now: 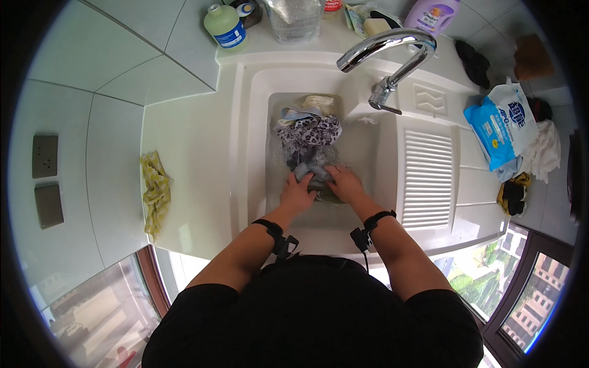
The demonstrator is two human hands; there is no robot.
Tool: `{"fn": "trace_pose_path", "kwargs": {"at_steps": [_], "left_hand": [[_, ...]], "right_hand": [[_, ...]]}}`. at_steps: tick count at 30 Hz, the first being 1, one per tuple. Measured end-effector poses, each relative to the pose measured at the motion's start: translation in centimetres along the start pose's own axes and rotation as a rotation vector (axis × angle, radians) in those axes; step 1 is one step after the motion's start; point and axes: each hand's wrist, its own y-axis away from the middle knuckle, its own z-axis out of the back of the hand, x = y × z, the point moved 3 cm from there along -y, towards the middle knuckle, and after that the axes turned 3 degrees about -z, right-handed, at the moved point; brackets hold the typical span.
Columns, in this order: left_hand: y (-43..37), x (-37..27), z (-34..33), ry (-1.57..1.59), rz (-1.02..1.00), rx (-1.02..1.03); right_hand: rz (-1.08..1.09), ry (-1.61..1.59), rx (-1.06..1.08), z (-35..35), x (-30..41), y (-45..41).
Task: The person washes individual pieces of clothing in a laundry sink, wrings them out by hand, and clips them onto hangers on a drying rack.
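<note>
My left hand (pixel 297 191) and my right hand (pixel 344 183) grip opposite ends of a wet grey cloth (pixel 314 174) in the water-filled sink basin. Beyond it, a leopard-print cloth (pixel 310 131) lies partly in the water. Pale blue fabric (pixel 301 112) and cream fabric (pixel 319 104) are bunched at the far side of that cloth. Darker fabric (pixel 329 194) shows just under my hands, partly hidden by them and by the water.
A chrome faucet (pixel 391 50) arches over the basin's far right. The ribbed washboard (pixel 428 179) is to the right, near a blue-and-white detergent bag (pixel 501 124). A yellow patterned cloth (pixel 156 193) lies at left; a green bottle (pixel 224 27) stands behind.
</note>
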Motion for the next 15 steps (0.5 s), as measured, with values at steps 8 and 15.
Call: {"fn": "trace_pose_path", "kwargs": {"at_steps": [8,15], "left_hand": [[-1.3,0.7,-1.0,0.247,0.219,0.464],[-1.4,-3.9,4.3,1.947,0.807,0.656]], "right_hand": [[-0.01,0.367,-0.067,-6.3,-1.5,-0.3],[-0.53,-1.51,0.077,-1.1,4.1,1.7]]}}
